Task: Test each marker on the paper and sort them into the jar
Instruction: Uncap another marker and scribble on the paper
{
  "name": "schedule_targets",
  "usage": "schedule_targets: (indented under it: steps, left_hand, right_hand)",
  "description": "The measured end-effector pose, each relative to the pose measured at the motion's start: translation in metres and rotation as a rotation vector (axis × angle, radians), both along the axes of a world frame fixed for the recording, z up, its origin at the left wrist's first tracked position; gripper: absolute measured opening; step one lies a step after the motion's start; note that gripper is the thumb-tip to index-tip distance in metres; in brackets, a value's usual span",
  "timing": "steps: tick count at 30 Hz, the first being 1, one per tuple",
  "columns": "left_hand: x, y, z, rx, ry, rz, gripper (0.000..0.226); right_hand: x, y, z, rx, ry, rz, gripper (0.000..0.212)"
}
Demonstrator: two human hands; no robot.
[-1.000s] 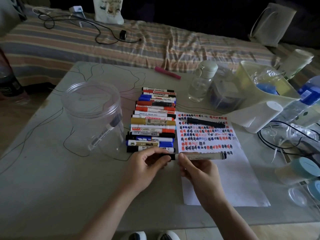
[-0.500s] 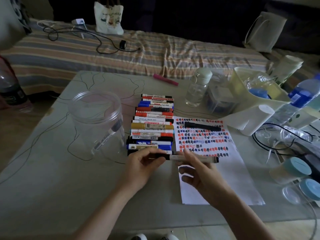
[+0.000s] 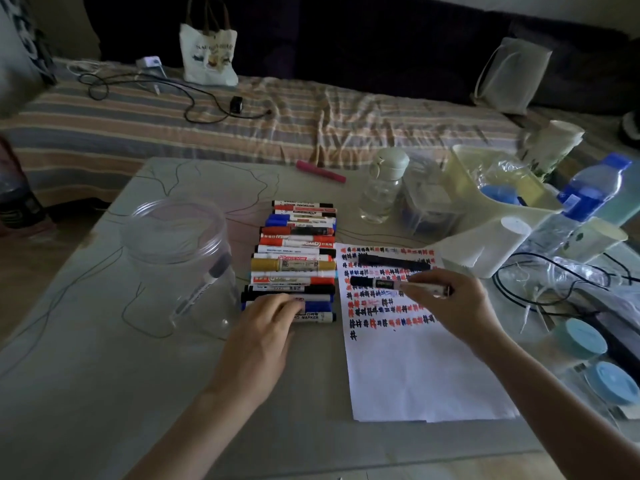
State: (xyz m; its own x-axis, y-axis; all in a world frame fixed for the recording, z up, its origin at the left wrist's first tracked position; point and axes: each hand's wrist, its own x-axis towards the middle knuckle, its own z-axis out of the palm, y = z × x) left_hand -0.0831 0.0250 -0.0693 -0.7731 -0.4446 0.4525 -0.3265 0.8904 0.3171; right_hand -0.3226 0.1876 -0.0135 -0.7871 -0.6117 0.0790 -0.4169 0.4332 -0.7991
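Dim light falls on a grey table (image 3: 104, 393) set before a striped couch (image 3: 173, 126). On the table, the right hand (image 3: 457, 306) pinches a black-capped marker (image 3: 388, 284), holding it level over the paper (image 3: 415, 375), whose upper half is filled with red, black and blue marks. Just beyond that hand a second black marker (image 3: 391, 262) lies on the sheet. The left hand (image 3: 263, 334) rests with fingers spread flat on the nearest pens of the marker row (image 3: 296, 258), which runs away from it. Left of that hand stands the clear jar (image 3: 180, 258) with one marker leaning inside. Bottles and tubs crowd the space right of the right hand.
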Motion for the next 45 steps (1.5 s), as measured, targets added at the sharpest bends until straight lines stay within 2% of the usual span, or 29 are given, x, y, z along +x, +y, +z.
schedule_targets:
  steps: [5,12,15,17,19,21,22,24,25,26,27,33,38,42,45]
  left_hand:
    - [-0.006,-0.006,-0.007,-0.006,0.034,0.062,0.038]
    - [-0.002,-0.014,-0.013,-0.021,-0.04,0.055,0.023]
    - [-0.004,-0.016,-0.016,-0.024,-0.089,0.074,0.021]
    - [-0.005,-0.013,-0.014,0.026,-0.097,0.091,0.018]
    - [-0.004,-0.008,-0.008,0.114,-0.047,0.059,0.016]
    - [-0.004,0.001,0.004,0.234,0.048,-0.02,0.015]
    - [-0.005,0.005,0.011,0.312,0.104,-0.059,0.016]
    - [-0.007,0.015,0.025,0.44,0.184,-0.136,0.017]
    - [-0.009,0.02,0.03,0.47,0.194,-0.178,0.016]
    - [-0.01,0.026,0.035,0.485,0.185,-0.218,0.015]
    - [-0.011,0.032,0.038,0.495,0.166,-0.252,0.015]
    - [0.005,0.035,0.03,0.587,0.131,-0.224,0.023]
    - [0.013,0.046,0.024,0.574,0.042,-0.277,0.024]
    - [0.016,0.05,0.024,0.597,0.024,-0.284,0.025]
    - [0.017,0.049,0.024,0.634,-0.006,-0.293,0.019]
  right_hand:
    - [-0.024,-0.018,-0.022,0.022,0.155,0.017,0.018]
    - [-0.041,-0.034,-0.04,0.203,0.516,-0.013,0.017]
    - [-0.019,-0.034,-0.034,0.067,0.641,0.103,0.018]
    - [0.011,-0.031,-0.028,-0.058,0.62,0.24,0.017]
    - [0.04,-0.027,-0.024,-0.074,0.588,0.346,0.023]
    - [0.063,-0.022,-0.02,-0.019,0.482,0.383,0.036]
    - [0.071,-0.02,-0.016,-0.009,0.334,0.344,0.045]
    - [0.09,-0.016,0.0,-0.081,-0.234,0.246,0.055]
    - [0.099,-0.013,0.004,-0.134,-0.53,0.228,0.052]
    - [0.109,-0.011,0.007,-0.189,-0.729,0.216,0.044]
    - [0.116,-0.009,0.007,-0.234,-0.816,0.2,0.036]
    - [0.12,0.006,0.004,-0.372,-0.926,-0.01,0.013]
    - [0.133,0.012,0.002,-0.286,-0.891,0.05,0.017]
    - [0.137,0.013,-0.001,-0.308,-0.932,0.07,0.012]
    - [0.135,0.015,-0.004,-0.325,-0.863,0.133,0.021]
